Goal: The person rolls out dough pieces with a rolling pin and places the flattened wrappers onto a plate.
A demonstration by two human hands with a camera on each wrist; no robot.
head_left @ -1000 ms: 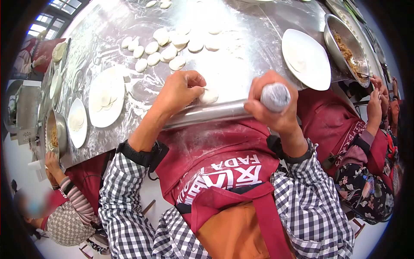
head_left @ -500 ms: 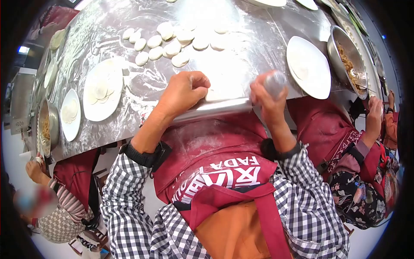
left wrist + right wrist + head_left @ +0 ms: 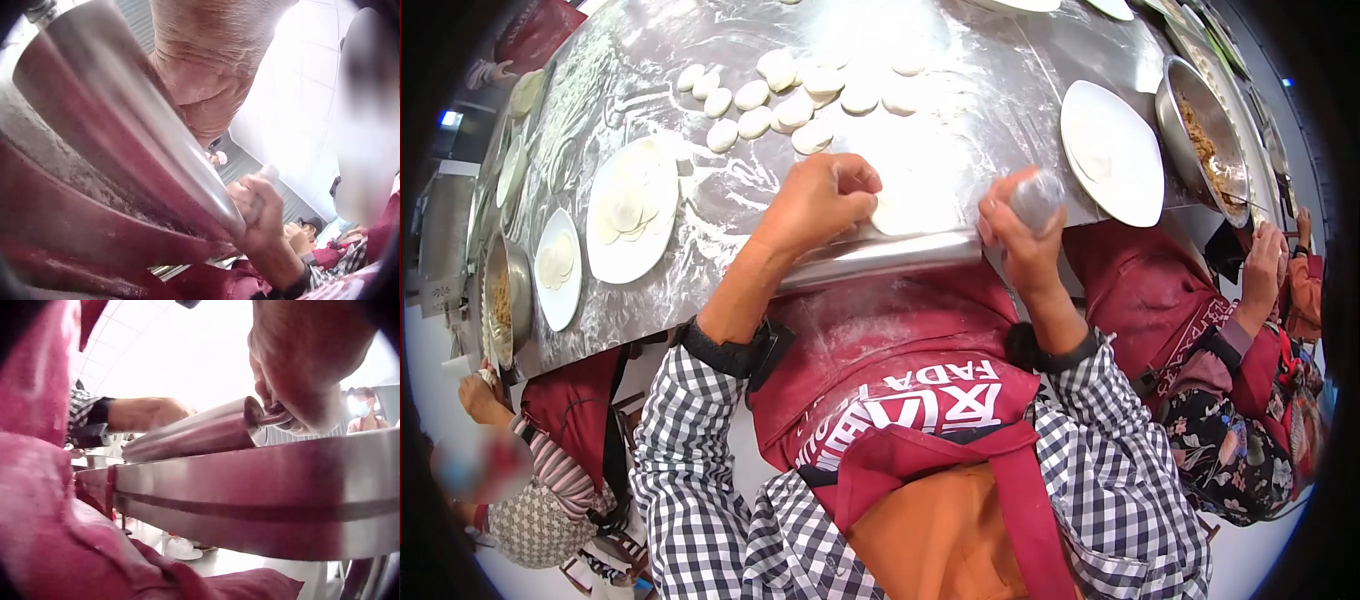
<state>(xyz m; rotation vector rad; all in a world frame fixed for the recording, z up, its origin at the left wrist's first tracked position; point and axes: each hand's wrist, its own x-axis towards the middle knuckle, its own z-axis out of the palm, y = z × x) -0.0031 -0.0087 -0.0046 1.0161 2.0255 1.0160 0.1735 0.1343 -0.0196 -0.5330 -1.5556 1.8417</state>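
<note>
My left hand (image 3: 815, 200) pinches the near-left edge of a pale, flattened round of dough (image 3: 912, 212), bleached by glare. Along the front edge of the table, directly in front of that dough, runs a stout steel rolling pin (image 3: 890, 256). My right hand (image 3: 1022, 240) grips a round-ended grey handle (image 3: 1037, 203) that stands up at the pin's right end. From the right wrist a short metal rod (image 3: 275, 416) joins the steel cylinder (image 3: 200, 430) to this hand. The steel cylinder (image 3: 131, 119) fills much of the left wrist view.
Several small dough pieces (image 3: 796, 108) lie beyond my hands on the floured steel table (image 3: 730, 225). Oval white plates (image 3: 615, 262) with thin wrappers stand at left. At right are another white plate (image 3: 1128, 190) and a steel bowl (image 3: 1176, 150) of brown filling. People work on both sides.
The dough by my left hand looks flatter and wider than the thick piece seen a second ago. My right hand and the handle have shifted slightly; the view has tilted a little.
</note>
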